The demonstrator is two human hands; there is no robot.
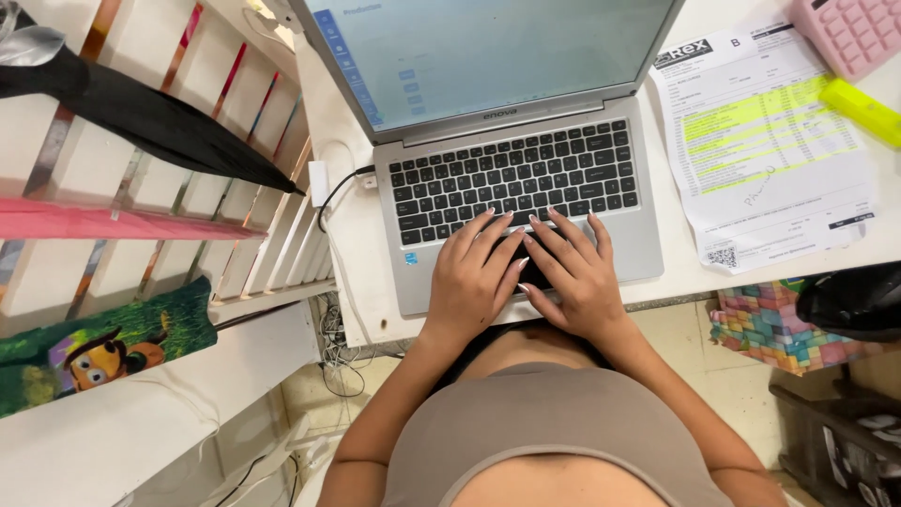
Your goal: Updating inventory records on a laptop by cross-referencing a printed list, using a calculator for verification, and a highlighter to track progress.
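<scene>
Resting on the silver laptop point(511, 178), both hands lie flat with fingers spread and grasp nothing; the left hand point(472, 277) and right hand point(574, 277) touch side by side over the touchpad area, fingertips point(488, 214) reaching the bottom row of black keys; the laptop sits on a white desk point(352, 244), its front edge just at the desk's near rim; a printed sheet with yellow marking point(765, 150) lies just beside it on the right, with a yellow highlighter point(863, 111) and pink calculator point(849, 33) beyond; a cable point(338, 188) plugs into the laptop's left side.
</scene>
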